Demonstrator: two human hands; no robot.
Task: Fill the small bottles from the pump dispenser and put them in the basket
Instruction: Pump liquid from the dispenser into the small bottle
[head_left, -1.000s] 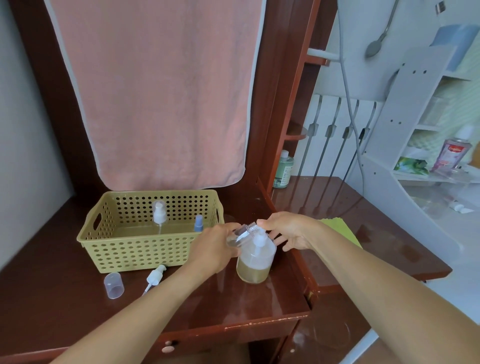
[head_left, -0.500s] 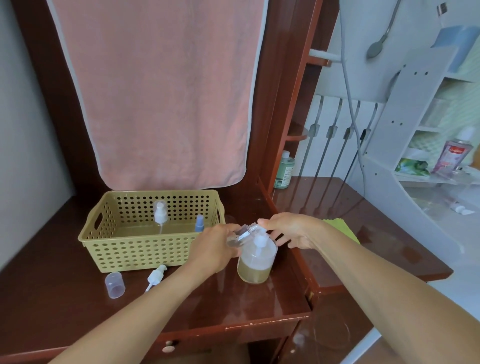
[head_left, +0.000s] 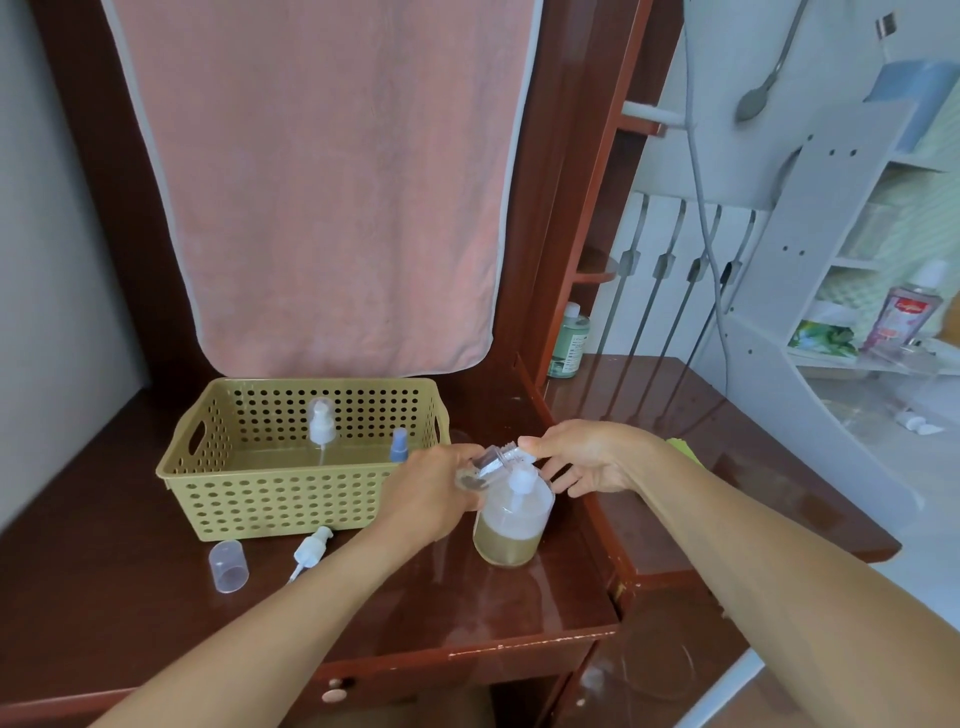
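Note:
A clear pump dispenser, about a third full of yellowish liquid, stands on the dark wooden desk. My left hand grips a small clear bottle, tilted with its open threaded neck at the dispenser's white pump head. My right hand rests on the pump head, fingers partly curled over it; the nozzle is hidden. The yellow perforated basket sits to the left and holds a small bottle with a white pump top and a small blue-capped spray bottle.
In front of the basket lie a loose clear cap and a white pump top. A pink towel hangs behind. A green bottle stands on the adjoining desk, beside white shelving.
Both hands stay at the dispenser with the small bottle held at the pump head; only the view has shifted slightly.

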